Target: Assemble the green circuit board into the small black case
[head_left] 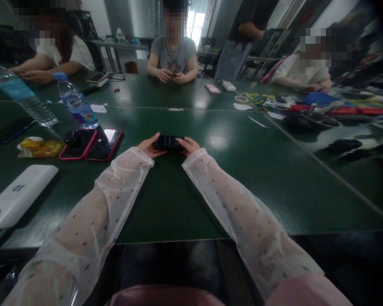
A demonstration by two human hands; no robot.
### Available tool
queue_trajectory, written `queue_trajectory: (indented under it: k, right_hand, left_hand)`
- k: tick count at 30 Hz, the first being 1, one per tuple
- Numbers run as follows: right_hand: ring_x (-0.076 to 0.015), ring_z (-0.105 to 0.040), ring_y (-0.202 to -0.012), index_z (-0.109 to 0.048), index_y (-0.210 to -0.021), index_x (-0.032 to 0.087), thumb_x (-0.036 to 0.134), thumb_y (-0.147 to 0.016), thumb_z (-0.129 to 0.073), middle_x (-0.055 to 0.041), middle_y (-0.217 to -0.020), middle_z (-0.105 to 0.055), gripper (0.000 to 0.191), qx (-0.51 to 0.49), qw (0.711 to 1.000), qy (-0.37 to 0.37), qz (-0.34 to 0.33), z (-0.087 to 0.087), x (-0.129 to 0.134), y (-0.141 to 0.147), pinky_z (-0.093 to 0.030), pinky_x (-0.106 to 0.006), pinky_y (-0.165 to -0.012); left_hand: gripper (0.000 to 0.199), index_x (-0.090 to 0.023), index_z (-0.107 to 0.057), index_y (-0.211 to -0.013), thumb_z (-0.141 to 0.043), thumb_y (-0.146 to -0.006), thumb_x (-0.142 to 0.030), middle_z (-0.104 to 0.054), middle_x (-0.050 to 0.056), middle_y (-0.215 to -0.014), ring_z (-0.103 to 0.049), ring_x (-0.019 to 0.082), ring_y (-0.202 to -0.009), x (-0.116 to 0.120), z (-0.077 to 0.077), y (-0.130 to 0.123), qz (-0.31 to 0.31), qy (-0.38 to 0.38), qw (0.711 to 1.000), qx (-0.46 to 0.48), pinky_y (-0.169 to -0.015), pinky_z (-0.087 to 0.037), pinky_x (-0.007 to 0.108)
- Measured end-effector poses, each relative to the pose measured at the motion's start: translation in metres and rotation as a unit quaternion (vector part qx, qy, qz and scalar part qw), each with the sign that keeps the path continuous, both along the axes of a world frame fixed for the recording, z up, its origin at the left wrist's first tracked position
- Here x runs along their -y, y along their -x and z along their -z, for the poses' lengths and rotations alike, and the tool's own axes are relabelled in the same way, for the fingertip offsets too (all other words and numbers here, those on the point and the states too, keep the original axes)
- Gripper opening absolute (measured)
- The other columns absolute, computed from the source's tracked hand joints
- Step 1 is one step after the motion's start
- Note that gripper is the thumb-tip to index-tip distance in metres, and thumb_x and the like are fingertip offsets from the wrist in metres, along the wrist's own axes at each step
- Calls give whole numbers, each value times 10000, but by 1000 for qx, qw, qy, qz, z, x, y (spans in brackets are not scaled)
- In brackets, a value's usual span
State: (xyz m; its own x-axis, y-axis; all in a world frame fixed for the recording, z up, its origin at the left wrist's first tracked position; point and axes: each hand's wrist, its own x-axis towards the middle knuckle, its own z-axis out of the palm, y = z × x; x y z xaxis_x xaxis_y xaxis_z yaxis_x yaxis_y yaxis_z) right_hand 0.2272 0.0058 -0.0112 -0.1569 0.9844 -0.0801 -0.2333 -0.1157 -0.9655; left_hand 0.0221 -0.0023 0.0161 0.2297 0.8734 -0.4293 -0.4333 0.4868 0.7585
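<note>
A black phone, its dark screen showing small light marks, is held sideways just above or on the green table; I cannot tell which. Its left end is gripped by my left hand, thumb along the upper edge and fingers below. My right hand holds the right end, with the thumb over the screen. Sheer white dotted sleeves cover both forearms. Left of my left hand lie two phones in red-pink cases, one nearer to me and another with a small black object on it.
Two water bottles, one large and one smaller, stand at the left. A yellow packet and a white power bank lie nearer. Cables and tools are heaped at right. Several people sit or stand across the table.
</note>
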Motion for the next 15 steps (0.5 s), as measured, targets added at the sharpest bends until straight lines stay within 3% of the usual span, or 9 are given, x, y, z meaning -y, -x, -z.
queue_trajectory:
  k: [8, 11, 15]
  right_hand:
    - [-185, -636, -889, -589, -897, 228, 595, -520, -820, -29, -936, -638, 575, 54, 998, -12, 8, 2, -1, -2, -536, -349, -807]
    - [-190, -629, -857, -580, -896, 236, 671, -517, -775, -24, -908, -640, 609, 93, 995, -36, 15, 7, -3, 0, -523, -358, -769]
    - [-200, -624, -866, -577, -892, 235, 725, -525, -722, -23, -867, -634, 629, 120, 988, -86, 47, 13, -6, 2, -509, -392, -838]
  left_hand:
    - [594, -162, -478, -1344, -702, -843, -390, -602, 192, -1256, -598, 303, -1198, 3, -4, 0, -12, 7, 1000, 5, -941, -560, 400]
    - [580, -166, -487, -1332, -707, -840, -379, -605, 186, -1251, -597, 300, -1199, 3, -4, -1, -15, 11, 1000, 6, -956, -551, 405]
    - [543, -160, -519, -1298, -706, -839, -382, -634, 175, -1200, -609, 294, -1183, 2, -4, -2, -18, 12, 1000, 6, -986, -530, 419]
